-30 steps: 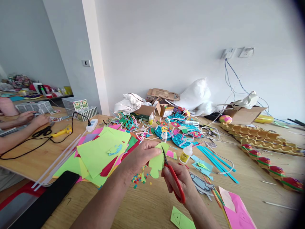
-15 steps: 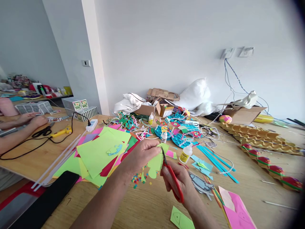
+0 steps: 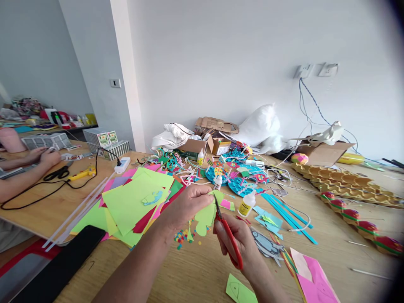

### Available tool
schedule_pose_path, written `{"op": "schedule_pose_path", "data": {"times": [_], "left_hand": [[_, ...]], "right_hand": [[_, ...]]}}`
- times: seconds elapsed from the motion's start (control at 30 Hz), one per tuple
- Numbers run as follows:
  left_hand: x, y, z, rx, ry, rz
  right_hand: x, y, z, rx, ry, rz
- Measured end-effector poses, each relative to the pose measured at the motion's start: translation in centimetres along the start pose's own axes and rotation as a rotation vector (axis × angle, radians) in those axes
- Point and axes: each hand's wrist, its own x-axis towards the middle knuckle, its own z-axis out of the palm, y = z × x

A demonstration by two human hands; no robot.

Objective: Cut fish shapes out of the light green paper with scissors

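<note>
Pinched in my left hand point(image 3: 191, 204) is a piece of light green paper point(image 3: 203, 219) with a rounded, partly cut outline. My right hand point(image 3: 238, 237) is closed around the red handles of a pair of scissors point(image 3: 232, 246). The dark blades reach up to the paper's right edge, close to my left fingertips. Small round confetti dots point(image 3: 183, 237) lie on the table beneath the paper. Just beyond my right hand stands a white glue bottle point(image 3: 246, 203) with a yellow label. A grey paper fish point(image 3: 267, 245) lies right of that hand.
Stacked coloured sheets point(image 3: 129, 202) lie to the left, near a black phone-like slab point(image 3: 69, 261). Craft scraps point(image 3: 240, 172) and cardboard boxes point(image 3: 194, 148) crowd the back. Egg-carton strips point(image 3: 341, 185) run along the right. Another person's hands point(image 3: 47, 158) are at far left.
My hands, the paper and the scissors hold nearly the same pose. The whole view has shifted slightly. The other person's hands at far left have moved a little.
</note>
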Motion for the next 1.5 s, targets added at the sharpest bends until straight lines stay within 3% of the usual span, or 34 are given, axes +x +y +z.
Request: {"op": "schedule_pose_path", "data": {"times": [0.27, 0.6, 1.33, 1.5], "left_hand": [[0.0, 0.1, 0.2, -0.04, -0.003, -0.011], [-0.2, 0.1, 0.2, 0.002, -0.025, 0.029], [0.2, -0.4, 0.5, 0.107, -0.035, 0.159], [0.1, -0.3, 0.4, 0.059, -0.075, 0.127]], "right_hand": [[0.0, 0.7, 0.2, 0.027, 0.003, -0.014], [-0.1, -0.9, 0.2, 0.002, 0.001, -0.012], [-0.2, 0.4, 0.5, 0.068, 0.057, -0.072], [-0.3, 0.4, 0.5, 0.078, 0.047, -0.071]]}}
